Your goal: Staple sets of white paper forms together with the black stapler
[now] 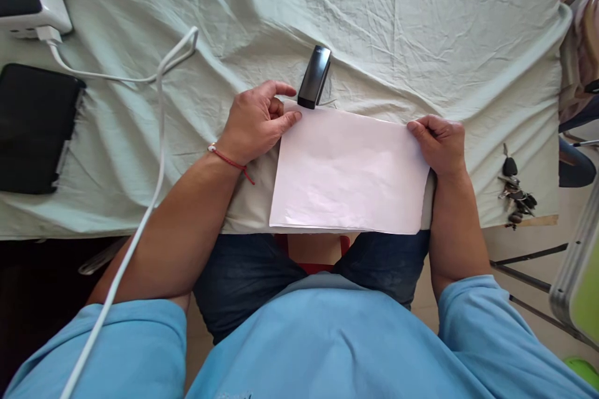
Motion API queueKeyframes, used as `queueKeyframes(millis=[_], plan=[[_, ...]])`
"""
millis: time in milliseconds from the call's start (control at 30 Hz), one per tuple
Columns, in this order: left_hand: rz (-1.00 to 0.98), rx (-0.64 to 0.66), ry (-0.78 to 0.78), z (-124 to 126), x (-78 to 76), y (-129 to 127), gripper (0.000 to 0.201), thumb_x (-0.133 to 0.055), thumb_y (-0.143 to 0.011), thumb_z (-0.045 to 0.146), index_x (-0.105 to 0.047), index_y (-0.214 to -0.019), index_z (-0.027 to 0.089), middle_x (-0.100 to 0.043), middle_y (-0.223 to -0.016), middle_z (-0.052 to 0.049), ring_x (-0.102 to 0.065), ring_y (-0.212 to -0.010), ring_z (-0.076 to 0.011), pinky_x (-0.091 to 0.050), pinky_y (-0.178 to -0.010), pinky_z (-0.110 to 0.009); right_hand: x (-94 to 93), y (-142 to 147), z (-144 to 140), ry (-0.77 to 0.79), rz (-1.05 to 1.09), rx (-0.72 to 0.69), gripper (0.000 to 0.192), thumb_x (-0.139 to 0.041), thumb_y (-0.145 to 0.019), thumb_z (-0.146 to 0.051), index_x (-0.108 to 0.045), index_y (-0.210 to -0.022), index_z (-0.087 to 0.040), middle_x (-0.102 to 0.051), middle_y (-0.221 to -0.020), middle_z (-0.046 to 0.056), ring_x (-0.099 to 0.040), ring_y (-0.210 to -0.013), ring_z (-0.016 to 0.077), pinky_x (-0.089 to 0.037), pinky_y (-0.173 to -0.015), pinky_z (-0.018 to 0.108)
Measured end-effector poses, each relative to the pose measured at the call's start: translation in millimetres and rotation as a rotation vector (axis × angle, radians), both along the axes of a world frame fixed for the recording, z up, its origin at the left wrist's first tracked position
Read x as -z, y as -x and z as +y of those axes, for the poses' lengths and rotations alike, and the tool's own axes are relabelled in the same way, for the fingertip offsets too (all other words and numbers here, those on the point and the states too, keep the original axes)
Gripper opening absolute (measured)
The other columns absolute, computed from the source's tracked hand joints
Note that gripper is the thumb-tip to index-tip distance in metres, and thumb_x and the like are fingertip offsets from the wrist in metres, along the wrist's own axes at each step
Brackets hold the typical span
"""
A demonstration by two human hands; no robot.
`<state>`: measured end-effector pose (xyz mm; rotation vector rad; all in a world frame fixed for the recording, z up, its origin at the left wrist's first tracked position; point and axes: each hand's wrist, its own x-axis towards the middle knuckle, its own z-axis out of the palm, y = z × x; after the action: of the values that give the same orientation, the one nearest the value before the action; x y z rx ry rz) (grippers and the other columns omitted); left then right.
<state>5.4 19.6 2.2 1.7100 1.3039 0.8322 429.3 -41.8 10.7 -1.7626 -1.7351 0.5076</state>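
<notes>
One flat white paper stack (349, 171) lay below one black plastic stapler (314, 76); the left hand (255, 121) pinched its corner, the right hand (438, 143) gripped its edge.

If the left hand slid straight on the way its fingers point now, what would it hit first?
Probably the black stapler. The left hand rests on the top left corner of the white paper, fingers pointing right toward the stapler's near end, with only a small gap showing. Depth is hard to judge.
</notes>
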Motion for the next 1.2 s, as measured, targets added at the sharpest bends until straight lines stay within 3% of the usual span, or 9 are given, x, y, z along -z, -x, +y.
queueKeyframes(millis=[67, 167, 433, 600, 833, 1200], plan=[[0.026, 0.007, -0.023, 0, -0.1, 0, 0.018, -0.085, -0.100, 0.040, -0.084, -0.113, 0.027, -0.067, -0.074, 0.003, -0.057, -0.070, -0.0188, -0.047, -0.071, -0.036, -1.9, 0, -1, 0.016, 0.001, 0.006, 0.061, -0.086, -0.107, -0.080, -0.069, -0.076, -0.029, -0.048, -0.067, -0.001, -0.046, -0.066, 0.0196, -0.037, -0.064, 0.039], [0.059, -0.002, -0.063, 0, -1.8, 0, 0.020, -0.077, -0.106, 0.044, -0.082, -0.102, 0.025, -0.073, -0.080, -0.001, -0.060, -0.075, -0.0199, -0.046, -0.073, -0.037, -4.1, 1, -3, 0.026, 0.005, 0.005, 0.063, -0.085, -0.105, -0.082, -0.068, -0.075, -0.029, -0.047, -0.067, 0.000, -0.044, -0.067, 0.0196, -0.035, -0.064, 0.039], [0.149, 0.003, -0.060, 1, -5.0, -2, 0.019, -0.079, -0.099, 0.028, -0.074, -0.082, 0.024, -0.072, -0.075, 0.001, -0.063, -0.074, -0.0191, -0.048, -0.074, -0.037, -5.2, 2, -6, 0.029, 0.035, -0.022, 0.051, -0.090, -0.104, -0.071, -0.078, -0.078, -0.029, -0.054, -0.067, 0.000, -0.047, -0.066, 0.0189, -0.038, -0.065, 0.040], [0.105, -0.096, -0.057, 1, 2.0, -7, 0.008, -0.086, -0.098, 0.028, -0.079, -0.095, 0.025, -0.080, -0.084, 0.001, -0.069, -0.078, -0.0201, -0.054, -0.077, -0.035, -4.7, -1, -4, 0.055, 0.047, -0.016, 0.050, -0.094, -0.103, -0.069, -0.077, -0.079, -0.029, -0.056, -0.068, 0.000, -0.049, -0.066, 0.0190, -0.038, -0.063, 0.039], [0.133, -0.186, -0.047, -2, 0.8, -14, 0.016, -0.087, -0.095, 0.022, -0.077, -0.107, 0.026, -0.079, -0.082, 0.003, -0.077, -0.079, -0.0215, -0.063, -0.089, -0.038, -5.2, -2, -5, 0.074, 0.037, 0.018, 0.048, -0.093, -0.103, -0.065, -0.076, -0.077, -0.028, -0.052, -0.067, -0.001, -0.045, -0.065, 0.0178, -0.037, -0.064, 0.038], [0.014, -0.047, -0.061, -6, 8.7, -6, 0.055, -0.094, -0.098, 0.048, -0.079, -0.150, 0.042, -0.088, -0.104, 0.001, -0.075, -0.082, -0.0233, -0.065, -0.079, -0.038, -7.8, -5, -2, 0.106, 0.002, 0.061, 0.055, -0.087, -0.100, -0.074, -0.070, -0.075, -0.029, -0.051, -0.068, 0.000, -0.043, -0.067, 0.0191, -0.032, -0.064, 0.039]])
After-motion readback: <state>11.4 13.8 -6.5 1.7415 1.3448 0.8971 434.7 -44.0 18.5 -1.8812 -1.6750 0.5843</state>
